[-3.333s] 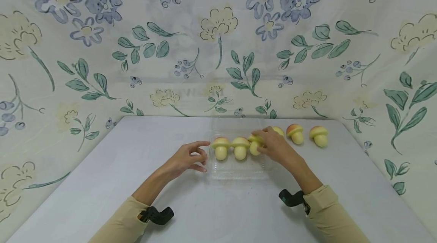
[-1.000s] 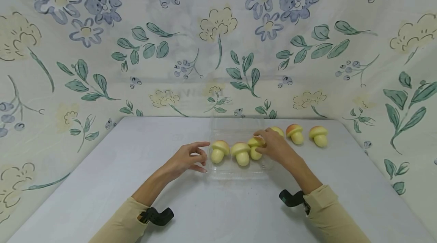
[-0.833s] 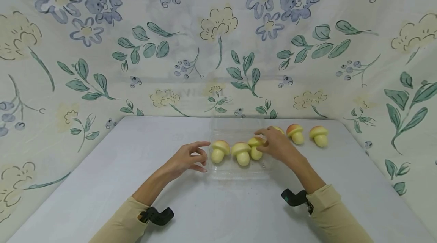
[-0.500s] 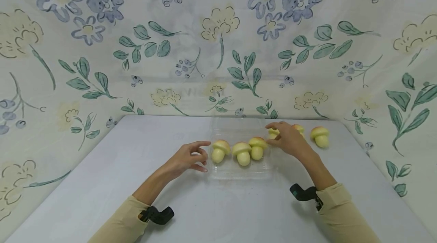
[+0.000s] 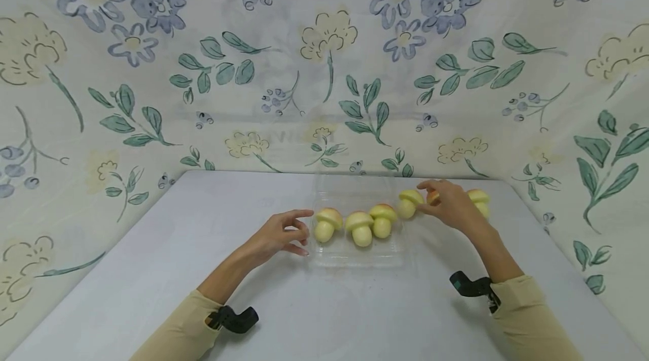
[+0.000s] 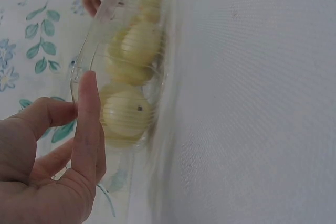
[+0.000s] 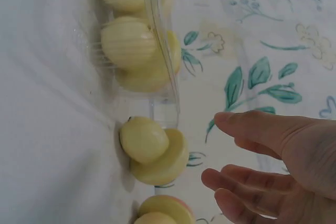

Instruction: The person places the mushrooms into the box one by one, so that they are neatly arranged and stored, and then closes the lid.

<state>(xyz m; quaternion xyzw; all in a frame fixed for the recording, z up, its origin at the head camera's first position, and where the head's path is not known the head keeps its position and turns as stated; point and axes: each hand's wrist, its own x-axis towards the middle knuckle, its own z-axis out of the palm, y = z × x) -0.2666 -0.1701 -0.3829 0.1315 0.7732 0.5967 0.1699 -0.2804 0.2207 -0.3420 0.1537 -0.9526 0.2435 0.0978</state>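
A clear plastic box (image 5: 350, 259) with its lid up holds three pale yellow mushroom-shaped pieces: a left one (image 5: 328, 226), a middle one (image 5: 360, 228) and a right one (image 5: 383, 221). My left hand (image 5: 281, 234) is at the box's left side, fingertips against its edge in the left wrist view, fingers spread and apart. The right hand (image 5: 448, 203) hovers beside a loose mushroom-shaped piece (image 5: 408, 203) just right of the box. Nothing is between its parted thumb and fingers (image 7: 257, 129). Behind that hand, two more pieces are partly hidden, one at far right (image 5: 479, 201).
The white table (image 5: 304, 316) runs back to a flower-patterned cloth (image 5: 284, 68) hanging as a wall. Black wrist cameras stick out from both sleeves. The loose pieces stand in a row along the table's back right.
My right hand has let go of the right piece inside the box and moved right, past the nearest loose piece. Pieces in the box have shifted slightly toward me. My left hand stays put.
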